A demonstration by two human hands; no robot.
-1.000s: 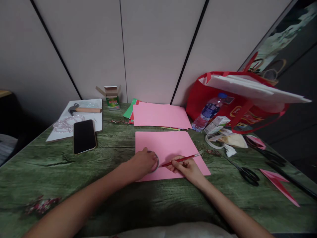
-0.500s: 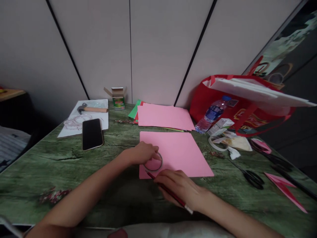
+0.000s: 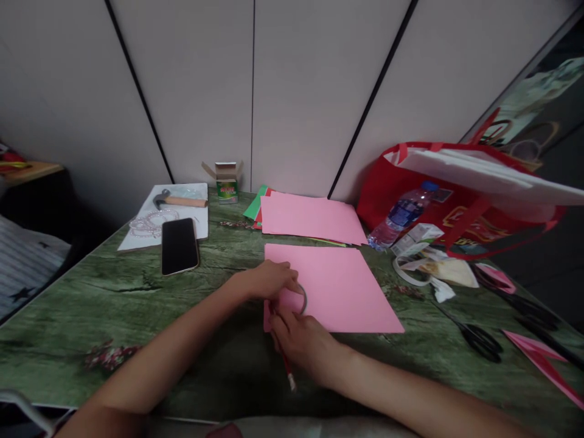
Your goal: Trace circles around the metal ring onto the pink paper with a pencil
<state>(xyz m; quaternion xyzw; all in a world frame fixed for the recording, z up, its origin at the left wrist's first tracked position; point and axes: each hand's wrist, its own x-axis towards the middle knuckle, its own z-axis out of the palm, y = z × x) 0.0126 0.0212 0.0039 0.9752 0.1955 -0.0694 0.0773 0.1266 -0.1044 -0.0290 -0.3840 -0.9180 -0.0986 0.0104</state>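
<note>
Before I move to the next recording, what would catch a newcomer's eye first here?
Probably the bright pink rectangular paper at the centre of the green wood-grain table, where the left hand touches a thin grey ring and the right hand holds a slim red pencil. Next, likely the big red bag at the back right, with a clear blue-capped plastic bottle tilted before it.

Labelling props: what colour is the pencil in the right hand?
The pencil is red with a pale end; best seen in the head view.
</note>
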